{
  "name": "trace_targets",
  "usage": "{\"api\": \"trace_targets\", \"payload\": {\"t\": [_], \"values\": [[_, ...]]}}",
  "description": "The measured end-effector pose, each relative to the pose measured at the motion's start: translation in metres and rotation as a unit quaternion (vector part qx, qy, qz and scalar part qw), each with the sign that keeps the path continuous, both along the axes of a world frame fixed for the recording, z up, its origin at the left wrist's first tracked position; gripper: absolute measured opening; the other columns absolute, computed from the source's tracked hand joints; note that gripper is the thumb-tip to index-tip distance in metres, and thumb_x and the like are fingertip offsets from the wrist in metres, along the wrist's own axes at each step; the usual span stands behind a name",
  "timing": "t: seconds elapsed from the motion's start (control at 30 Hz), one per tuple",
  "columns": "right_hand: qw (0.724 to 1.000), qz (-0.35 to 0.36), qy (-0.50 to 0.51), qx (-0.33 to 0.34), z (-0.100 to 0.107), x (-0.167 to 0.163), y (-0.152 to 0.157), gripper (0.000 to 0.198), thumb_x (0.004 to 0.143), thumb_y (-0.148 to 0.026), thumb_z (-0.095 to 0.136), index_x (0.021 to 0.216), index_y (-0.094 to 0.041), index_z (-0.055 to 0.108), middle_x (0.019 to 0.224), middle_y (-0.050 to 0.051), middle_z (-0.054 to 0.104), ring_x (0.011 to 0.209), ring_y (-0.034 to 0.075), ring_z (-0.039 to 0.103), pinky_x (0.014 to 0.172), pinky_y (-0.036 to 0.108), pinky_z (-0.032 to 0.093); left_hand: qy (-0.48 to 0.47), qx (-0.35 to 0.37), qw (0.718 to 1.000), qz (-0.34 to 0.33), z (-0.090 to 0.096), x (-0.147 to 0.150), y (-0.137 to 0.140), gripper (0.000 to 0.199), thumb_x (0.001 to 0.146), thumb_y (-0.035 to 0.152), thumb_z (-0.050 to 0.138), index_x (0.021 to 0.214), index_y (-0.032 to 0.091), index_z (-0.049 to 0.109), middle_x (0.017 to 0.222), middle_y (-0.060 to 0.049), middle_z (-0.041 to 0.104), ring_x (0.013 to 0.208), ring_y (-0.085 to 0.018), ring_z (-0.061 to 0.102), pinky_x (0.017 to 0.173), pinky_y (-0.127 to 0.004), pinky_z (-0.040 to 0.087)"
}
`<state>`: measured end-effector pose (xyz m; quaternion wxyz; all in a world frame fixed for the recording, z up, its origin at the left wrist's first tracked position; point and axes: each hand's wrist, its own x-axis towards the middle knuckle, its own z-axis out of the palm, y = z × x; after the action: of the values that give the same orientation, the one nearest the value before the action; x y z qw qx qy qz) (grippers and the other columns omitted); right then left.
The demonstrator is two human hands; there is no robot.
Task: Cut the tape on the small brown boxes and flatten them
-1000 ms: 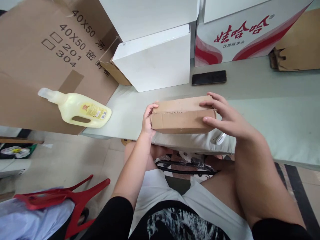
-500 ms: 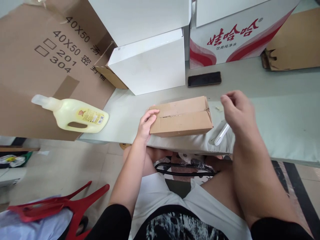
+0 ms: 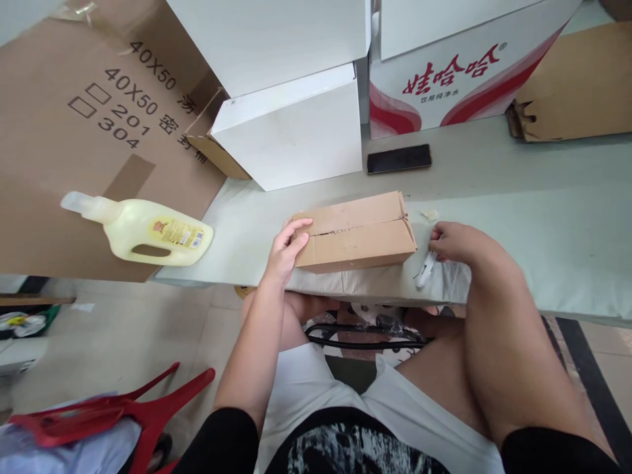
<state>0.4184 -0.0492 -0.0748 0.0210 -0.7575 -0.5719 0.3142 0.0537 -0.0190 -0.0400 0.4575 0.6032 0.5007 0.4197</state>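
A small brown cardboard box (image 3: 363, 253) lies on the table, a narrow gap showing along the seam of its top flaps. My left hand (image 3: 285, 250) grips the box's left end, thumb and fingers over the top edge. To the right of the box, my right hand (image 3: 449, 242) is closed, its fingertips pinching the upper end of a slim white utility knife (image 3: 424, 271) near the table's front edge. The hand covers part of the knife. A small pale scrap (image 3: 429, 215) lies just behind my right fingers.
Behind the box are a black phone (image 3: 399, 159), a white box (image 3: 296, 138) and a red-and-white carton (image 3: 444, 85). A yellow bottle (image 3: 158, 230) rests at the left against a large carton (image 3: 44, 164). Flattened cardboard (image 3: 582, 85) lies back right. A red chair (image 3: 143, 408) stands lower left.
My right hand has come down and left onto the white utility knife, which has shifted slightly. My left hand keeps its hold on the cardboard box.
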Motion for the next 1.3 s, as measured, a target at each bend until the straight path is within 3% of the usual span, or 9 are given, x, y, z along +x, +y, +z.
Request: {"api": "trace_targets", "payload": {"t": [0.13, 0.27, 0.4, 0.57, 0.73, 0.83, 0.97, 1.13, 1.3], "values": [[0.986, -0.071, 0.127, 0.085, 0.031, -0.009, -0.006, 0.010, 0.075, -0.026, 0.055, 0.080, -0.024, 0.063, 0.061, 0.000, 0.062, 0.062, 0.018, 0.058, 0.060, 0.030, 0.040, 0.120, 0.055, 0.991, -0.020, 0.015, -0.007, -0.008, 0.043, 0.090, 0.055, 0.065, 0.119, 0.025, 0.074, 0.153, -0.012, 0.055, 0.153, -0.034, 0.039, 0.126, -0.051, 0.031], [0.917, -0.174, 0.292, 0.207, 0.048, -0.022, -0.009, 0.013, 0.071, -0.027, 0.052, 0.078, -0.022, 0.063, 0.055, -0.003, 0.051, 0.054, 0.015, 0.050, 0.055, 0.028, 0.037, 0.246, 0.108, 0.961, -0.071, 0.038, -0.003, -0.022, 0.042, 0.100, 0.052, 0.049, 0.120, 0.025, 0.074, 0.162, -0.011, 0.046, 0.159, -0.035, 0.026, 0.129, -0.058, 0.022], [0.900, -0.208, 0.304, 0.231, 0.046, -0.027, -0.006, 0.011, 0.069, -0.027, 0.054, 0.075, -0.023, 0.061, 0.053, -0.004, 0.048, 0.051, 0.015, 0.046, 0.051, 0.028, 0.032, 0.353, 0.106, 0.923, -0.110, 0.058, 0.009, -0.031, 0.047, 0.085, 0.053, 0.073, 0.123, 0.027, 0.068, 0.165, -0.013, 0.040, 0.157, -0.044, 0.023, 0.124, -0.069, 0.024], [0.901, -0.212, 0.298, 0.232, 0.044, -0.029, -0.003, 0.008, 0.068, -0.026, 0.056, 0.073, -0.024, 0.061, 0.052, -0.004, 0.047, 0.051, 0.015, 0.045, 0.052, 0.029, 0.033, 0.434, 0.043, 0.886, -0.156, 0.066, 0.020, -0.026, 0.091, 0.055, 0.055, 0.095, 0.135, 0.031, 0.057, 0.162, -0.016, 0.035, 0.153, -0.051, 0.018, 0.119, -0.072, 0.029], [0.853, -0.248, 0.367, 0.276, 0.046, -0.032, -0.002, 0.007, 0.065, -0.025, 0.056, 0.071, -0.025, 0.057, 0.054, -0.003, 0.047, 0.051, 0.016, 0.045, 0.052, 0.030, 0.033, 0.420, 0.018, 0.896, -0.141, 0.066, 0.013, -0.021, 0.098, 0.063, 0.048, 0.091, 0.151, 0.036, 0.049, 0.159, -0.013, 0.033, 0.152, -0.046, 0.026, 0.122, -0.068, 0.029], [0.781, -0.265, 0.464, 0.324, 0.049, -0.029, -0.002, 0.011, 0.062, -0.026, 0.050, 0.073, -0.028, 0.050, 0.053, -0.001, 0.044, 0.050, 0.019, 0.044, 0.053, 0.035, 0.037, 0.315, -0.017, 0.943, -0.104, 0.067, -0.003, -0.020, 0.101, 0.062, 0.052, 0.090, 0.152, 0.031, 0.050, 0.158, -0.014, 0.041, 0.151, -0.046, 0.031, 0.125, -0.065, 0.027], [0.704, -0.232, 0.575, 0.347, 0.057, -0.026, -0.008, 0.019, 0.060, -0.028, 0.052, 0.078, -0.032, 0.050, 0.053, 0.000, 0.040, 0.051, 0.022, 0.044, 0.060, 0.043, 0.044, -0.044, -0.133, 0.988, -0.067, 0.054, -0.020, -0.023, 0.077, 0.073, 0.068, 0.077, 0.136, 0.025, 0.064, 0.138, -0.013, 0.066, 0.131, -0.040, 0.060, 0.110, -0.054, 0.052], [0.677, -0.221, 0.612, 0.343, 0.066, -0.033, -0.015, 0.027, 0.061, -0.025, 0.053, 0.088, -0.032, 0.051, 0.079, 0.001, 0.063, 0.079, 0.027, 0.068, 0.083, 0.048, 0.054, -0.268, -0.424, 0.861, -0.087, 0.011, -0.008, -0.045, 0.076, 0.081, 0.086, 0.050, 0.112, 0.021, 0.074, 0.101, -0.013, 0.079, 0.085, -0.033, 0.077, 0.071, -0.046, 0.062], [0.723, -0.167, 0.580, 0.335, 0.057, -0.034, -0.013, 0.041, 0.069, -0.033, 0.052, 0.110, -0.037, 0.052, 0.112, 0.001, 0.069, 0.098, 0.028, 0.072, 0.088, 0.051, 0.057, -0.383, -0.513, 0.761, -0.103, -0.024, 0.032, -0.080, 0.086, 0.075, 0.083, 0.062, 0.122, 0.012, 0.071, 0.117, -0.019, 0.077, 0.104, -0.036, 0.076, 0.085, -0.039, 0.060]]}}
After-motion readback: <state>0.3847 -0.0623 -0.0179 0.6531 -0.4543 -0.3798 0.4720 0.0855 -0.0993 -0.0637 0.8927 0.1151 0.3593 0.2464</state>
